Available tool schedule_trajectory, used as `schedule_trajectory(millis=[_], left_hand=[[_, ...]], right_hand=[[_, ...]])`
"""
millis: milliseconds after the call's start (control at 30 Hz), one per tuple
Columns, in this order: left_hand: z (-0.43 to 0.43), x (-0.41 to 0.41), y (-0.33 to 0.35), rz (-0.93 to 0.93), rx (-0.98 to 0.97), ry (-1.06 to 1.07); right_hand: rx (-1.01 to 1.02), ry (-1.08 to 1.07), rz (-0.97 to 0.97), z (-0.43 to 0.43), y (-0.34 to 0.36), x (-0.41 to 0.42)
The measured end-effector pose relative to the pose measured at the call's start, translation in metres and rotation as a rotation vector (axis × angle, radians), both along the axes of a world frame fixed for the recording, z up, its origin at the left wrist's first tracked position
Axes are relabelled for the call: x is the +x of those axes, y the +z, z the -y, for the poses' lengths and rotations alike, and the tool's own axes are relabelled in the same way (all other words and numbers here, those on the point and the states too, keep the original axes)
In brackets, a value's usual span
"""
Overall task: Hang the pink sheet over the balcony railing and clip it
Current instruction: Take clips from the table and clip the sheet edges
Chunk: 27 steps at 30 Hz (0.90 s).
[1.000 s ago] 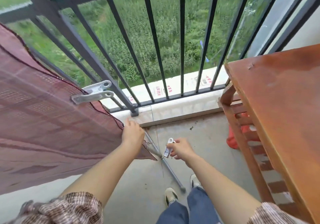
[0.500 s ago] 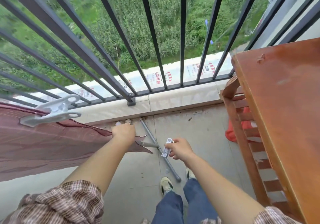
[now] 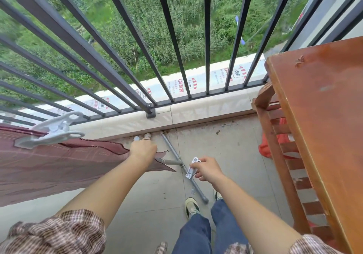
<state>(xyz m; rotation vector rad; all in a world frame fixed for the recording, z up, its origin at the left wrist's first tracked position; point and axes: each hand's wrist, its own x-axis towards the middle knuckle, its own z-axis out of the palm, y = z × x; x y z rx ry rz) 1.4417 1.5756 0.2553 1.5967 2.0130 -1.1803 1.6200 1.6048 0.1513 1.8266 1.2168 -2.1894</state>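
The pink sheet [image 3: 49, 167] hangs at the left, its patterned cloth draped down inside the balcony railing [image 3: 110, 57]. A large white clip [image 3: 51, 132] is fastened on the sheet's upper edge near the left border. My left hand [image 3: 143, 150] is closed on the sheet's right edge, low above the floor. My right hand [image 3: 208, 168] holds a small white clip [image 3: 192, 168] a short way right of the sheet's corner.
A red-brown wooden table [image 3: 324, 116] with slatted side fills the right. A grey metal pole [image 3: 182, 167] lies on the concrete floor between my hands. Red cloth [image 3: 265, 147] sits under the table. My shoes [image 3: 192, 206] stand below the pole.
The view has tipped downward, so the sheet and its big clip appear lower at left. My left hand stays on the sheet's edge; my right hand keeps the small clip.
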Motion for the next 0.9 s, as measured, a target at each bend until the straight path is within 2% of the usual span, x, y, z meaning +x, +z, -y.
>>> schedule_trajectory(millis=[167,300,433,567,633,767,900], left_hand=[[0.001,0.005,0.004,0.057,0.034,-0.03],[0.002,-0.008,0.014,0.155,0.155,0.108],[0.003,-0.014,0.013,0.22,0.204,0.167],[0.001,-0.012,0.009,0.2,0.142,0.148],[0.0,-0.01,0.008,0.17,0.113,0.121],[0.0,0.002,0.004,0.086,0.06,0.013],[0.0,0.012,0.006,-0.067,-0.034,-0.097]], right_hand=[[0.034,-0.042,-0.038,0.001,0.003,-0.002],[0.171,0.154,-0.096,0.003,-0.004,-0.021],[0.054,0.367,-0.329,0.011,0.002,-0.057],[-0.007,0.493,-0.402,0.019,0.0,-0.088],[-0.008,0.487,-0.399,0.022,-0.002,-0.097],[0.034,0.319,-0.325,0.029,-0.004,-0.106],[0.109,0.242,-0.24,0.039,-0.025,-0.117]])
